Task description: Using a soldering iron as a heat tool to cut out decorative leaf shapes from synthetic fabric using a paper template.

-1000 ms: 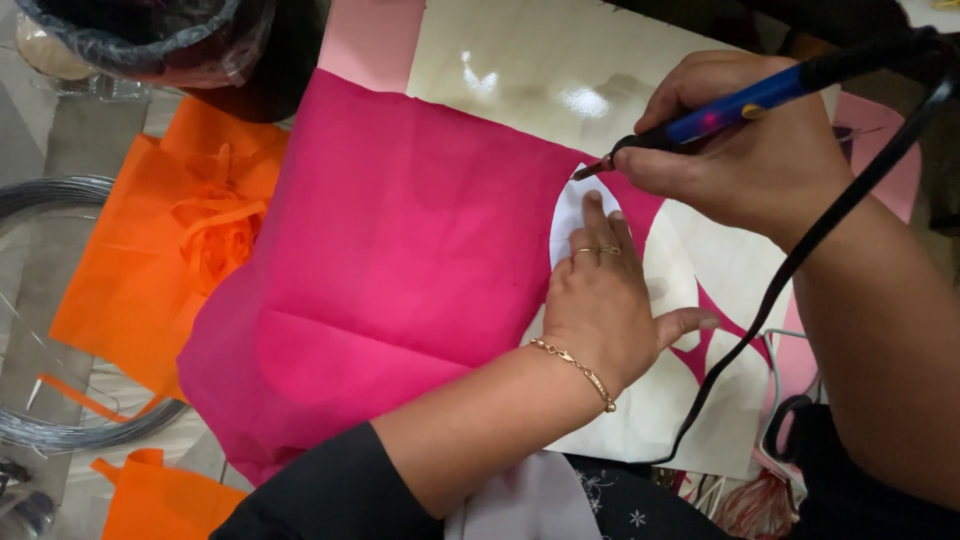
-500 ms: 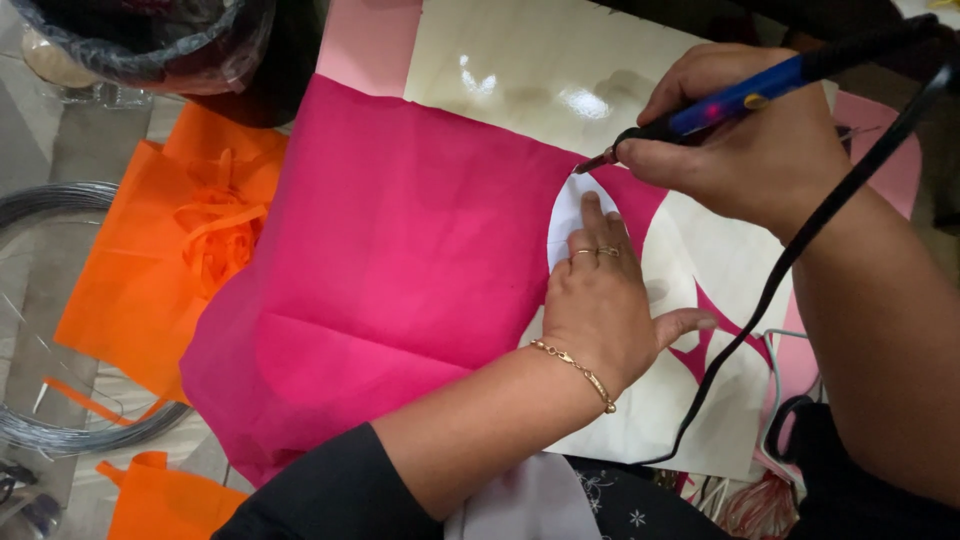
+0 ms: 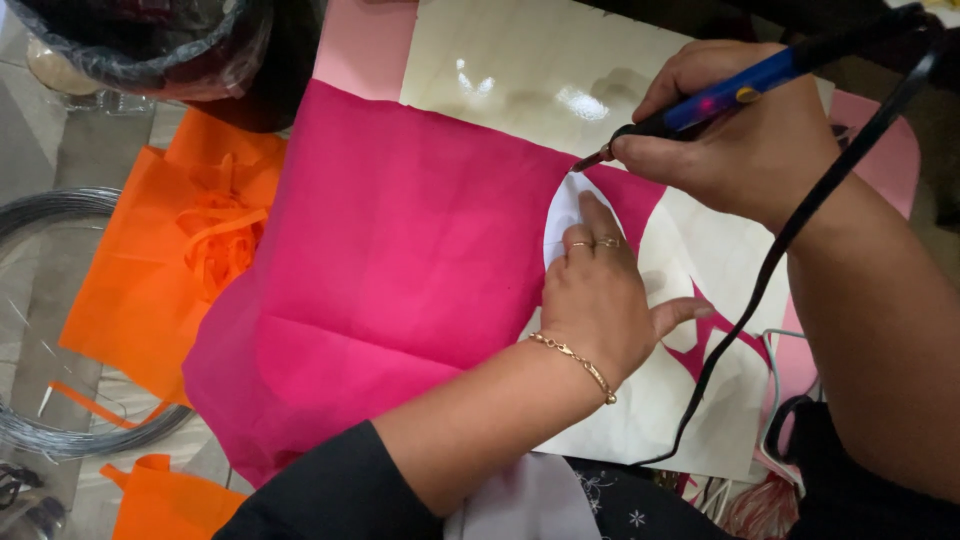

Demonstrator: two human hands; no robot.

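Note:
A large pink fabric sheet (image 3: 400, 260) lies over a pale wooden board (image 3: 500, 70). My left hand (image 3: 600, 295) presses flat on a white oval template (image 3: 562, 215) at the fabric's cut edge, fingers spread. My right hand (image 3: 740, 140) grips a blue and black corded cutting pen (image 3: 740, 85), its metal tip touching the fabric just above the template's top. The pen's black cord (image 3: 800, 230) runs down across the board. Thin pink fabric scraps (image 3: 715, 345) lie on the board to the right of my left hand.
Orange fabric with curled strips (image 3: 190, 250) lies left of the pink sheet, more orange pieces (image 3: 165, 500) lower left. A coil of grey wire (image 3: 50, 330) sits at the far left. A black plastic-lined bin (image 3: 150, 40) stands at the top left.
The pen tip has crept along the curved edge of the template, toward its top. My left hand stays pressed on the template.

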